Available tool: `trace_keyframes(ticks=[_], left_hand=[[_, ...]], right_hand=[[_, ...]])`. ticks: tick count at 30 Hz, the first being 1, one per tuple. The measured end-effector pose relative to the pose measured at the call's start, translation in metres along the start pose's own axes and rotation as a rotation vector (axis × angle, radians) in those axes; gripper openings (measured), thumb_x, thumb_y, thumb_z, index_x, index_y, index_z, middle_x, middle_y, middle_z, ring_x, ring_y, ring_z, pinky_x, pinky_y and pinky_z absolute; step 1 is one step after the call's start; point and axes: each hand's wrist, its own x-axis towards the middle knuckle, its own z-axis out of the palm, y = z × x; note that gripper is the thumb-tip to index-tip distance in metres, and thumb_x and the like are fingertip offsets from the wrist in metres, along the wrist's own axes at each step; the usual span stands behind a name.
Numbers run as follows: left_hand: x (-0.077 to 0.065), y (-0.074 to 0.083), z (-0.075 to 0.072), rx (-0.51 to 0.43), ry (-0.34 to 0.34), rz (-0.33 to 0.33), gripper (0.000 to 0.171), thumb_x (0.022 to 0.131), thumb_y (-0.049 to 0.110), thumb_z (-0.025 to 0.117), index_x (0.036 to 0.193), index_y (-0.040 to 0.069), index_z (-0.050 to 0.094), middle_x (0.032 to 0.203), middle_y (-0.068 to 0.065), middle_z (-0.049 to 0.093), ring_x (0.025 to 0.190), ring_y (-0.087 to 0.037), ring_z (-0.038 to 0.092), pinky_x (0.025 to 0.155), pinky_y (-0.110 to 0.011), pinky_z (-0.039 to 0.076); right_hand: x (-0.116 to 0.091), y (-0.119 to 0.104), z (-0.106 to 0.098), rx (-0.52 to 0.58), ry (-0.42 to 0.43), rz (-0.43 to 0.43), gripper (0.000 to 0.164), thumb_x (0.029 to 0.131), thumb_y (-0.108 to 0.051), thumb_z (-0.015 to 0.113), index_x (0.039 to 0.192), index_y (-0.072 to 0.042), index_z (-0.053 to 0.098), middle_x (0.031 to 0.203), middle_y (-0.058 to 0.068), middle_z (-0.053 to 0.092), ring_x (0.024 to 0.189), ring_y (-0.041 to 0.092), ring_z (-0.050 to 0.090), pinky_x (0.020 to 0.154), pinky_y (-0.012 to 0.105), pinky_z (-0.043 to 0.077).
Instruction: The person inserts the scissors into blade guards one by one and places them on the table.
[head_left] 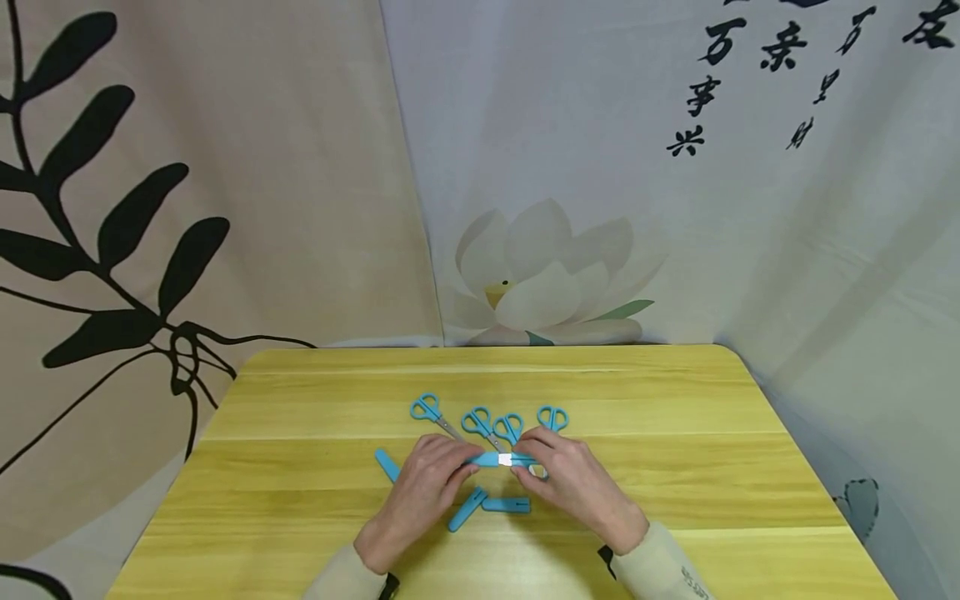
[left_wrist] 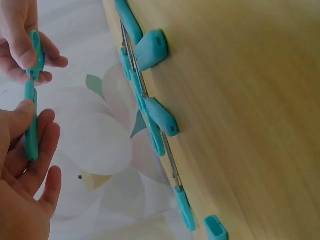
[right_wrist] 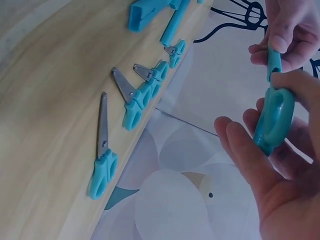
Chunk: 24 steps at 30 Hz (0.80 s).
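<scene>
Above the table, my left hand (head_left: 431,473) pinches a blue blade cover (left_wrist: 31,130) between thumb and fingers. My right hand (head_left: 573,479) grips the blue handles of a pair of scissors (right_wrist: 277,117), its tip pointing left into the cover. In the head view a short bright stretch of blade shows between the handles and the cover; the rest of the blade is hidden. Behind the hands lie several more blue-handled scissors (head_left: 426,407) with bare metal blades. Loose blue covers (head_left: 467,509) lie nearer me, one of them (head_left: 387,465) partly behind my left hand.
The yellow wood-grain table (head_left: 675,400) has rounded far corners. A printed curtain (head_left: 300,167) with leaves, a lotus and black writing hangs behind it. One uncapped pair of scissors (right_wrist: 103,150) lies somewhat apart from the others.
</scene>
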Motion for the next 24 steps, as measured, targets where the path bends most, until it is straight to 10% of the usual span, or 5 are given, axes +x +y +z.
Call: trace_keyframes(ticks=[24], left_hand=[[0.0053, -0.0021, -0.0041, 0.089, -0.061, -0.001, 0.03, 0.084, 0.019, 0.085, 0.112, 0.012, 0.077, 0.111, 0.002, 0.077, 0.107, -0.021, 0.068, 0.096, -0.052, 0.049]], right_hand=[[-0.0023, 0.0022, -0.0035, 0.011, 0.011, -0.016, 0.023, 0.083, -0.012, 0.088, 0.101, -0.011, 0.074, 0.106, -0.002, 0.069, 0.082, 0.009, 0.069, 0.068, 0.019, 0.057]])
